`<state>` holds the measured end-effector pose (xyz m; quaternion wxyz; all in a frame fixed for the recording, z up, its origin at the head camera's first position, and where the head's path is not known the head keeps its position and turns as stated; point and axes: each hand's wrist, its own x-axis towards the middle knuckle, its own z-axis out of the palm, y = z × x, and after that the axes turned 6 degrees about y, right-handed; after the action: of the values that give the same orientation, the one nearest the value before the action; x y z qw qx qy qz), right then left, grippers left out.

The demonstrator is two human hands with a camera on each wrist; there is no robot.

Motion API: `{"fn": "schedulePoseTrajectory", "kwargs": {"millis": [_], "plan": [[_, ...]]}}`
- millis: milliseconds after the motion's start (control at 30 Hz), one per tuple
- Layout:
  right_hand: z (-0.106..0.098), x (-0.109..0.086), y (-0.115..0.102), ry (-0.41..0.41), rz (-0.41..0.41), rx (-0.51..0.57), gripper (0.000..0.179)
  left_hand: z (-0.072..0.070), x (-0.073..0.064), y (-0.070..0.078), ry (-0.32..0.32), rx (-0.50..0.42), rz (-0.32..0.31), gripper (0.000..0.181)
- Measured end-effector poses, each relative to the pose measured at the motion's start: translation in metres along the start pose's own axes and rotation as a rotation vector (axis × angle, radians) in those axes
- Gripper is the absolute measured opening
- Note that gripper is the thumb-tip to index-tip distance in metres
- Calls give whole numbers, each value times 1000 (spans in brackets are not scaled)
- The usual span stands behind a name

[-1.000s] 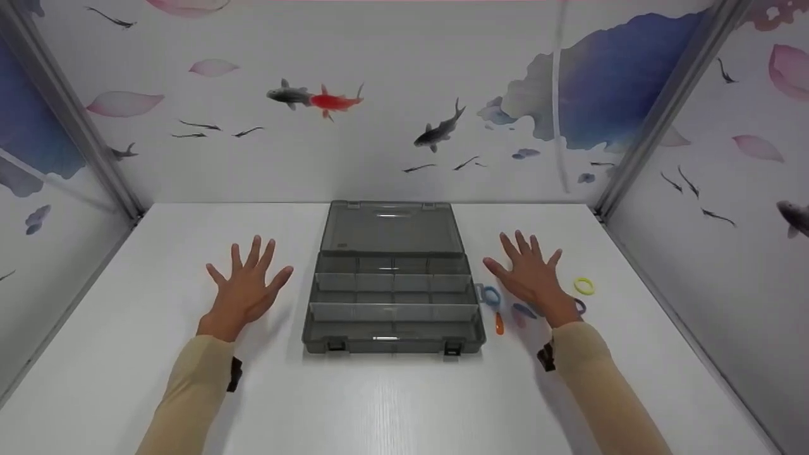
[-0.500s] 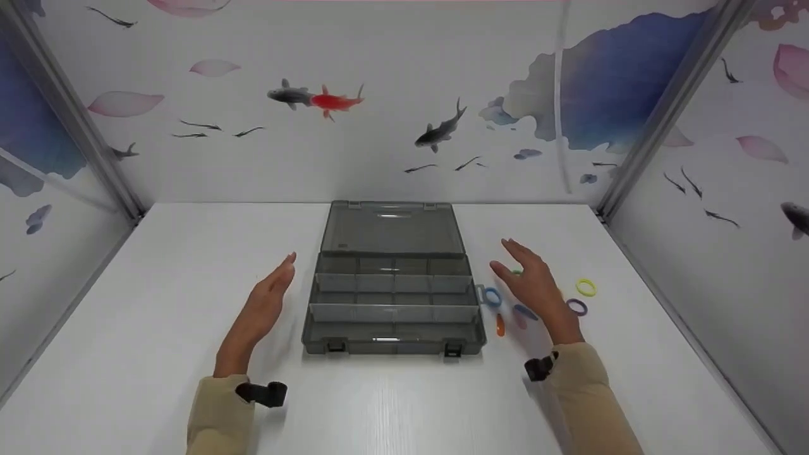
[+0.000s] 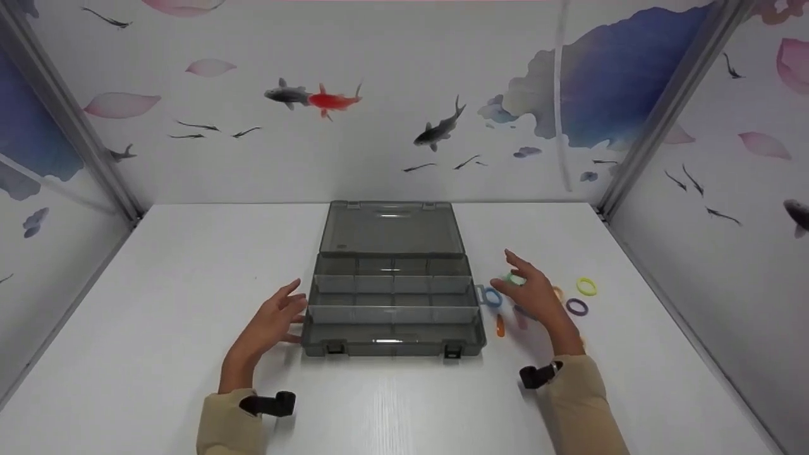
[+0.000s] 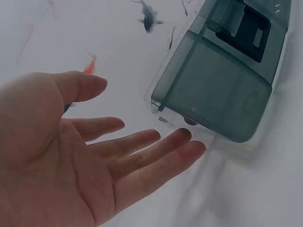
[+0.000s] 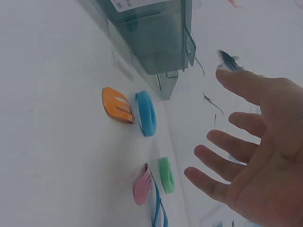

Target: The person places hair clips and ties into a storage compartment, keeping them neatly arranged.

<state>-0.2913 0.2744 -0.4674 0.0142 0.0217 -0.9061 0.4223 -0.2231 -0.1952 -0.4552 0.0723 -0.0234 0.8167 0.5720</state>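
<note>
A translucent grey compartment box [image 3: 393,349] lies with its lid [image 3: 392,229] folded back, its sections bare. My left hand [image 3: 265,328] is at the box's left side, palm toward it, with loosely bent fingertips right by the wall; in the left wrist view they hold nothing. My right hand [image 3: 537,296] hovers, relaxed and holding nothing, over small hair accessories right of the box. Nearest to it are a blue hair tie [image 5: 146,113], an orange snap hair clip [image 5: 117,105], a pink clip [image 5: 142,187], a green hair tie [image 5: 165,175] and a blue clip [image 5: 158,208].
A yellow hair tie [image 3: 586,286] and a purple hair tie [image 3: 576,307] lie farther right on the white table [image 3: 392,411]. An orange-tan piece [image 3: 557,292] is partly hidden behind the right hand. Printed panels [image 3: 392,151] enclose the table at back and sides.
Both hands were spread wide and have relaxed. My left hand turned its palm inward and moved right to the box's side. My right hand turned inward and drew slightly nearer, uncovering the green hair tie.
</note>
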Motion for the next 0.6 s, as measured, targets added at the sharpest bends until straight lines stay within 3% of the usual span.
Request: {"fn": "schedulePoseTrajectory", "kwargs": {"millis": [100,200,433,600], "plan": [[-7,4,-1,-24,22,-21,86,6,4,2,-5,35,-6,60],[-2,4,0,-36,54,-18,85,7,2,-1,-5,55,-16,62],[3,4,4,-61,157,-16,79,7,0,0,-26,36,-21,67],[9,2,5,-90,179,-37,75,6,-3,-2,-19,18,-45,65]]}}
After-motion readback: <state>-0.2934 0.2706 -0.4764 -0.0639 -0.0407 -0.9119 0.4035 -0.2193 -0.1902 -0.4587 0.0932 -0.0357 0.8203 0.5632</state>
